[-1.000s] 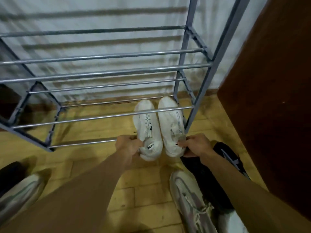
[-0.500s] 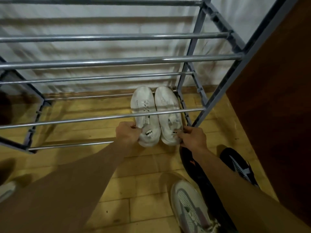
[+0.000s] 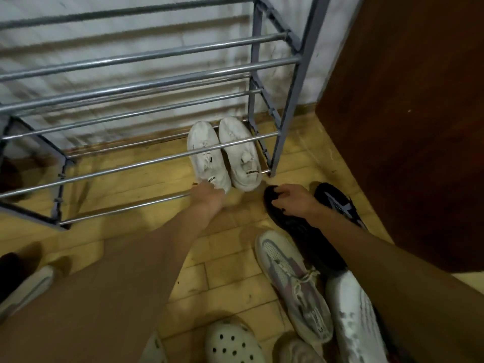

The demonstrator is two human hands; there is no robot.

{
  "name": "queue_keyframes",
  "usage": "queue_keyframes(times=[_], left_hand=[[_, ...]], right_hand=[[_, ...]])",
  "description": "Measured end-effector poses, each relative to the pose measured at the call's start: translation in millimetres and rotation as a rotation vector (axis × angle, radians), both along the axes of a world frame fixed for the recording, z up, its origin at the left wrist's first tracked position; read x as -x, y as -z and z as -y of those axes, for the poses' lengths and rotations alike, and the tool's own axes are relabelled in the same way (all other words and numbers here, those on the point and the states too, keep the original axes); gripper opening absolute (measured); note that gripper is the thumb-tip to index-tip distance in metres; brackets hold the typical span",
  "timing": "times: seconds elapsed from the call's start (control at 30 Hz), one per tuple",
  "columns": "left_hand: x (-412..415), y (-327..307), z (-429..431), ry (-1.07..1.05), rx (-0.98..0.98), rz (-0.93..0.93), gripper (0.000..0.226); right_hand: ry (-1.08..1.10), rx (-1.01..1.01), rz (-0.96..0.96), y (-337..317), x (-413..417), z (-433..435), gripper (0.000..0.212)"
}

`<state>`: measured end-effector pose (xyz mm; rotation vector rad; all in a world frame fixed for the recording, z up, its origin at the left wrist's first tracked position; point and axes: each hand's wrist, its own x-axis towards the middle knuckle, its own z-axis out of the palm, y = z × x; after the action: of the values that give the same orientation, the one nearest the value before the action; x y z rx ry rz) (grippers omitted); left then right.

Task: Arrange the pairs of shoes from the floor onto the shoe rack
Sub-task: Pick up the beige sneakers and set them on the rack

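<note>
A pair of white sneakers point(image 3: 224, 153) rests side by side on the lowest tier of the grey metal shoe rack point(image 3: 167, 79), at its right end, toes to the wall. My left hand point(image 3: 209, 196) is at the heel of the left white sneaker, fingers touching it; whether it grips is unclear. My right hand point(image 3: 293, 199) is closed over the toe end of a black shoe point(image 3: 296, 226) lying on the floor just right of the rack. A second black shoe point(image 3: 337, 203) with a pale star mark lies beside it.
A dark brown wooden panel point(image 3: 408, 113) stands at the right. On the yellow tiled floor near me lie a grey-pink sneaker point(image 3: 290, 281), a white shoe point(image 3: 353, 318), a white perforated clog point(image 3: 230, 344) and another shoe point(image 3: 23, 289) at the left edge.
The white sneakers were pushed further onto the bottom tier. My right hand let go of the right white sneaker and moved down-right onto the black shoe.
</note>
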<state>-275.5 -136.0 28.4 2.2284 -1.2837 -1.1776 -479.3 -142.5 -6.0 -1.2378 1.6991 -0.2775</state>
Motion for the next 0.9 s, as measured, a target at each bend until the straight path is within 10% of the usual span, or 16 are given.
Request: queue_keyframes(times=[0.43,0.9], left_hand=[[69.5,-36.2,-156.1,0.782,-0.036,0.155,0.035],[40.8,-33.6,-216.4,0.726,-0.156,0.073,0.043]], right_hand=[[-0.061,-0.086,-0.130,-22.2,87.6,-164.2,0.048],[-0.242,-0.195,-0.485,32.9,39.1,-222.4,0.075]])
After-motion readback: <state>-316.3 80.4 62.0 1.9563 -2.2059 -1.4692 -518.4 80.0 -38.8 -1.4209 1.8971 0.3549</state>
